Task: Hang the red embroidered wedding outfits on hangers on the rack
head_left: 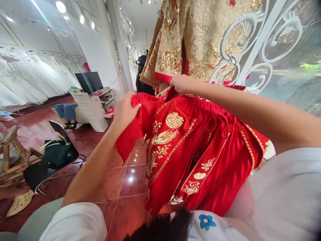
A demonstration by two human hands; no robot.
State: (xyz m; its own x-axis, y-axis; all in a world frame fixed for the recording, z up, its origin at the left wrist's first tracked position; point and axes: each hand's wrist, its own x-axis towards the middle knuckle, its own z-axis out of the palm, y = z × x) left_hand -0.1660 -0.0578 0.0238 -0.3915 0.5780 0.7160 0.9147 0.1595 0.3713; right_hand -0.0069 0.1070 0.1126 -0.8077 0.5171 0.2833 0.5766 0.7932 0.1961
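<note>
A red pleated skirt (200, 150) with gold embroidery hangs in front of me, below a gold embroidered jacket (198, 36). My left hand (124, 112) is closed on a loose red fold of the skirt's waist at the left. My right hand (182, 83) pinches the skirt's top edge just under the jacket's red hem. Both arms reach forward and up. The skirt's lower pleats fall toward my white shirt.
A white scrollwork frame (253, 43) stands at the right behind the garments. White gowns (32, 77) hang along the left wall. A white desk with a monitor (89, 82) sits further back. A black chair (55, 157) stands on the red tiled floor at left.
</note>
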